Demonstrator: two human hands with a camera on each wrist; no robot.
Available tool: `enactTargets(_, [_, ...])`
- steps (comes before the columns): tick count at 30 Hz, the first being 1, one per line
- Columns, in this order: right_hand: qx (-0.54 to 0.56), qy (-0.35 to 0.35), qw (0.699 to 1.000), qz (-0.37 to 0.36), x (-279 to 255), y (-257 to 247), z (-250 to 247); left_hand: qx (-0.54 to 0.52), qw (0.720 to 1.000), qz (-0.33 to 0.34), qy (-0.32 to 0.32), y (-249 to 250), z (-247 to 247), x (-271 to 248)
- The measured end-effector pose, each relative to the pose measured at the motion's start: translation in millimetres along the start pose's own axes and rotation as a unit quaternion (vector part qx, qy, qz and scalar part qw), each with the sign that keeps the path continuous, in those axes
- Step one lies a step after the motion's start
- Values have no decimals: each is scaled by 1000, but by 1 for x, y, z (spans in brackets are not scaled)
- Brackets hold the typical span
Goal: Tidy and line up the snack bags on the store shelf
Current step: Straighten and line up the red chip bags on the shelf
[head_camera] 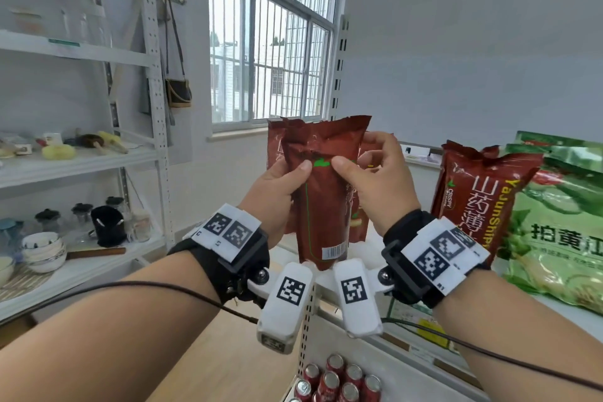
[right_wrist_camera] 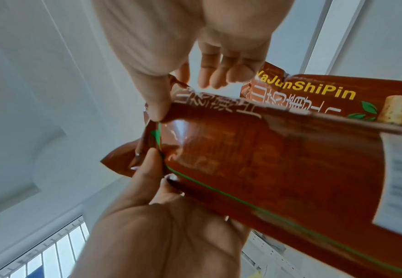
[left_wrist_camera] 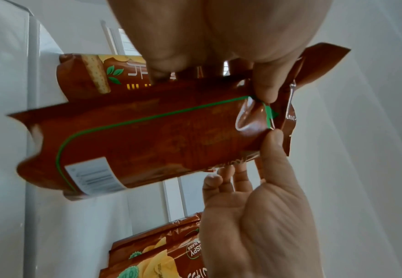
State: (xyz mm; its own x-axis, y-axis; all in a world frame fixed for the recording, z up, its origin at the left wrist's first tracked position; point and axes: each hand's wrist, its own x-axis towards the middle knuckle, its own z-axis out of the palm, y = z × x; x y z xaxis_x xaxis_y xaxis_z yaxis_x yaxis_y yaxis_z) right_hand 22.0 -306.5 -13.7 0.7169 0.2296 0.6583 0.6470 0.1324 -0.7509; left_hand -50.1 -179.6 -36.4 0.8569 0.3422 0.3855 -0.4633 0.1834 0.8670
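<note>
I hold a brown snack bag (head_camera: 326, 206) upright above the shelf's left end, its back with barcode and green line facing me. My left hand (head_camera: 295, 173) pinches its upper left and my right hand (head_camera: 346, 166) its upper right; both thumbs press the back face and the fingers sit behind. In the left wrist view the bag (left_wrist_camera: 147, 141) lies between my left thumb (left_wrist_camera: 264, 88) and the right hand (left_wrist_camera: 266, 216). The right wrist view shows the same bag (right_wrist_camera: 278, 159). More brown bags (head_camera: 274, 147) stand behind it. Another brown bag (head_camera: 473, 202) and green bags (head_camera: 561, 222) stand to the right.
The white shelf top (head_camera: 561, 310) runs off to the right. Red drink cans (head_camera: 339, 382) fill the shelf below. A white rack (head_camera: 153, 108) at the left holds bowls (head_camera: 44, 251) and jars. A barred window (head_camera: 274, 42) is behind.
</note>
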Motion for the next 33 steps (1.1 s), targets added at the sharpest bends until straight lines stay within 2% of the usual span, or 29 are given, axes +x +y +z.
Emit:
enactTargets(9, [-36, 39, 999, 3, 4, 7, -9, 41, 999, -3, -27, -8, 8, 5])
enactTargets(12, [-45, -20, 999, 7, 2, 3, -11, 55, 997, 19, -44, -8, 11, 4])
enactTargets(14, [-17, -87, 996, 21, 0, 3, -11, 62, 994, 28, -88, -6, 11, 4])
enactTargets(16, [-6, -120, 992, 36, 0, 4, -11, 64, 990, 12, -125, -5, 12, 4])
enactTargets(21, [-64, -53, 993, 83, 8, 15, -9, 97, 989, 2, -116, -8, 11, 5])
enactTargets(23, [-88, -53, 991, 90, 9, 19, -8, 106, 988, 6, -111, -9, 9, 5])
enactTargets(26, [-66, -66, 991, 95, 13, 24, -9, 115, 990, -3, -81, -10, 7, 5])
enactTargets(33, [-95, -31, 989, 110, 23, 40, -11, 160, 984, -12, -76, -14, -1, 6])
